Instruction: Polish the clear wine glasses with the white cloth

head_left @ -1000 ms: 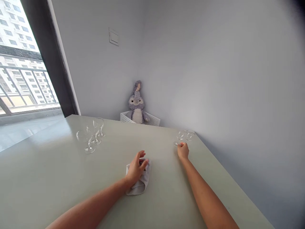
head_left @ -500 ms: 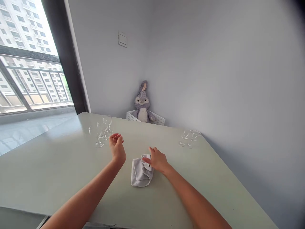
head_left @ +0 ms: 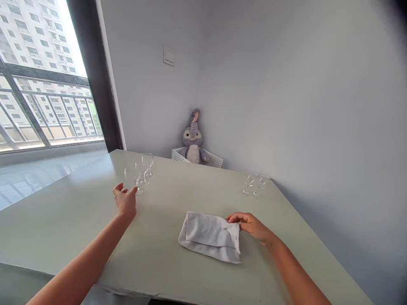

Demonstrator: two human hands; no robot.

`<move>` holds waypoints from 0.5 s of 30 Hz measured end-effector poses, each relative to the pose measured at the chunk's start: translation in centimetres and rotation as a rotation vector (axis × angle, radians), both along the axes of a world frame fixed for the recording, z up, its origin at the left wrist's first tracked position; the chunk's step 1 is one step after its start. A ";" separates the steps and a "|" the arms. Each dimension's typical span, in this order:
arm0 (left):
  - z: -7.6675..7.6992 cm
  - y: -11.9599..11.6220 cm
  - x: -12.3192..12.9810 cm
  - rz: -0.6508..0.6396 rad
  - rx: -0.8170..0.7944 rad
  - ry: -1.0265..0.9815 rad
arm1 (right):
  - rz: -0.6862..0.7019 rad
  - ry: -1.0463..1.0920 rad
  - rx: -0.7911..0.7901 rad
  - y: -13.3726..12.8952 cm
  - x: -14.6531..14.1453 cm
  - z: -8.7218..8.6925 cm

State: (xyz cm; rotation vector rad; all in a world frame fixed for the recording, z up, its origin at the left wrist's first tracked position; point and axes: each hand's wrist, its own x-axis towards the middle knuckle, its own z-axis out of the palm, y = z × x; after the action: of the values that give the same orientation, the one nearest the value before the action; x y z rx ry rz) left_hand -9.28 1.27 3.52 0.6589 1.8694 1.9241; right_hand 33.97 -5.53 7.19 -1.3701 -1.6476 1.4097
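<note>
A light grey cloth lies folded on the pale table, its right end a little raised. My right hand pinches that right end between thumb and fingers. Farther left, my left hand reaches beside the nearest stemmed glass, with fingers curved and apart and nothing seen in them. Whether the fingertips touch that glass I cannot tell. Close behind it stand more clear stemmed glasses. Over on the right side of the table is another group of clear stemmed glasses, away from both hands.
Behind the table's far edge a grey plush rabbit sits in a white perforated basket. Walls close in at the back and right. A dark-framed window is at the left.
My right hand has drawn the cloth's end rightward and toward me, and the cloth, bunched before, is now spread wider. My left hand has moved left to the near glass.
</note>
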 end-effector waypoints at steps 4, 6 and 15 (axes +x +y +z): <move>-0.7 1.4 -0.7 -0.108 -0.133 0.130 | -0.163 -0.260 0.091 1.1 2.0 -0.2; -0.9 2.1 -0.4 -0.124 -0.145 0.182 | -0.135 -0.315 0.175 1.9 0.5 -0.3; -0.4 3.9 0.5 -0.112 -0.088 0.109 | 0.275 -0.628 0.208 2.7 -9.5 -2.3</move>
State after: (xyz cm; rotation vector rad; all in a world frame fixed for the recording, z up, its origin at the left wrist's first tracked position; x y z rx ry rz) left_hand -8.80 5.13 3.08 0.8366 1.9261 1.7577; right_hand 24.50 -2.81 4.86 -1.6044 -2.3837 0.9445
